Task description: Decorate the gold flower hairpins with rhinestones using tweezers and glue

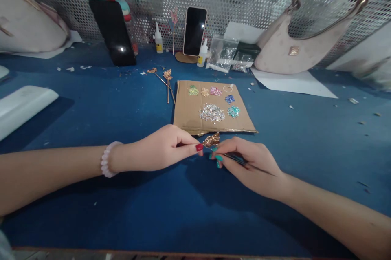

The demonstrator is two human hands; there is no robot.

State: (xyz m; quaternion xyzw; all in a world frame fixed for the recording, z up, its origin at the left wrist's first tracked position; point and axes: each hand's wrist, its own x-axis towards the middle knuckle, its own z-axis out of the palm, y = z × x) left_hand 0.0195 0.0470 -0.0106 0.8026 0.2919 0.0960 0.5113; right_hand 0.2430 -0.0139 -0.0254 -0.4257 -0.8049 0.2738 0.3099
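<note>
My left hand [161, 146], with a beaded bracelet [109, 159] at the wrist, pinches a copper-gold metal ornament [211, 140] between thumb and forefinger. My right hand [247, 162] is closed round slim dark tweezers [238, 159], whose tip is near the ornament and partly hidden by the fingers. Just beyond both hands lies a cardboard sheet [186, 117]. On it sit small heaps of rhinestones: silver [211, 113], teal [233, 111], blue [229, 98], pink [215, 91], gold [205, 92] and green [193, 90]. A pale ring [227, 88] lies at its far right corner.
Copper-coloured hair sticks [168, 82] lie left of the cardboard. Behind stand two phones [113, 31] [194, 31], glue bottles [159, 40] [202, 54] and plastic bags [222, 54]. Handbags [299, 48] [27, 19] flank the blue table [137, 211]; a white object [27, 107] is at left.
</note>
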